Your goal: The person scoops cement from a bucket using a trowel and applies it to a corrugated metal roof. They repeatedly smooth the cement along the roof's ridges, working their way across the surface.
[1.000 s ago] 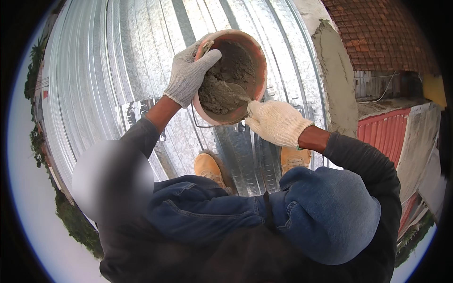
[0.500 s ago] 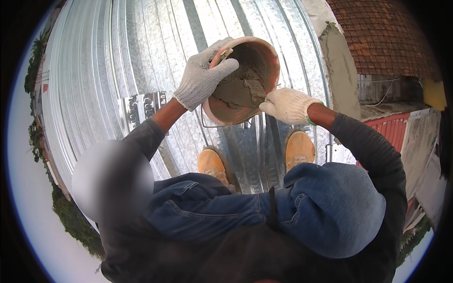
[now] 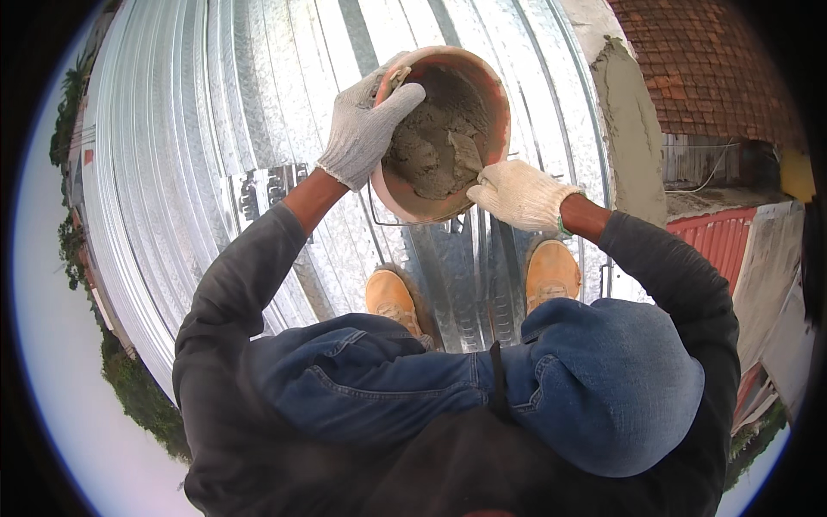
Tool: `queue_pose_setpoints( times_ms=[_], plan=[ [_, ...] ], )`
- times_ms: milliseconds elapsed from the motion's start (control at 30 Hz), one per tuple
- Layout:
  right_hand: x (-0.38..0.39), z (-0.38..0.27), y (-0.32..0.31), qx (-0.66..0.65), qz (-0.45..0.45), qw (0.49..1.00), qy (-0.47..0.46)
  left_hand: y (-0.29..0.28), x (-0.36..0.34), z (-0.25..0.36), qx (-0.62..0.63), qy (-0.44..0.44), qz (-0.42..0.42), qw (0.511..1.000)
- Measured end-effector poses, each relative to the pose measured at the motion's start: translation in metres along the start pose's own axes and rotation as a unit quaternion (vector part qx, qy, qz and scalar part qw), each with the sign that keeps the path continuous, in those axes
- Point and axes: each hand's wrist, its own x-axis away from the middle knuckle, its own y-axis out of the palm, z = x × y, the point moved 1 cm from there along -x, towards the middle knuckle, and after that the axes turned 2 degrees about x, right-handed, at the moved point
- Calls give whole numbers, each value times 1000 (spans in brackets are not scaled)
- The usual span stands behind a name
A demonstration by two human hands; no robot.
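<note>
My left hand (image 3: 366, 129), in a pale knitted glove, grips the left rim of an orange-red bucket (image 3: 500, 99), its thumb over the edge. The bucket leans with its mouth toward me, and a thin wire handle hangs below the rim. Wet grey mortar (image 3: 422, 168) lies inside, lumpy and smeared up the wall. At the right rim my gloved right hand (image 3: 524, 196) is closed on a trowel. Only the trowel's mortar-coated blade (image 3: 466, 155) shows, dipped into the bucket; the fingers hide its handle.
Ribbed shiny metal roofing sheets (image 3: 284, 95) lie under my tan shoes (image 3: 552, 269). Along their right edge runs a mortar-smeared wall top (image 3: 633, 129). Beyond it are a brown tiled roof (image 3: 698, 69) and a red corrugated panel (image 3: 711, 241). Trees stand far left.
The bucket has shifted slightly away from me, my left hand still on its rim. The trowel blade has moved a little in the mortar, whose surface now looks more heaped.
</note>
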Motion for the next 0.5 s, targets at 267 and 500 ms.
queue_pose_setpoints(
  times_ms=[267,500],
  plan=[
    [20,-20,9,-246,-47,968,21,14,-2,6,-36,-3,16,999],
    [35,-16,16,-406,-33,912,51,7,-13,20,9,-30,0,1000]
  ],
)
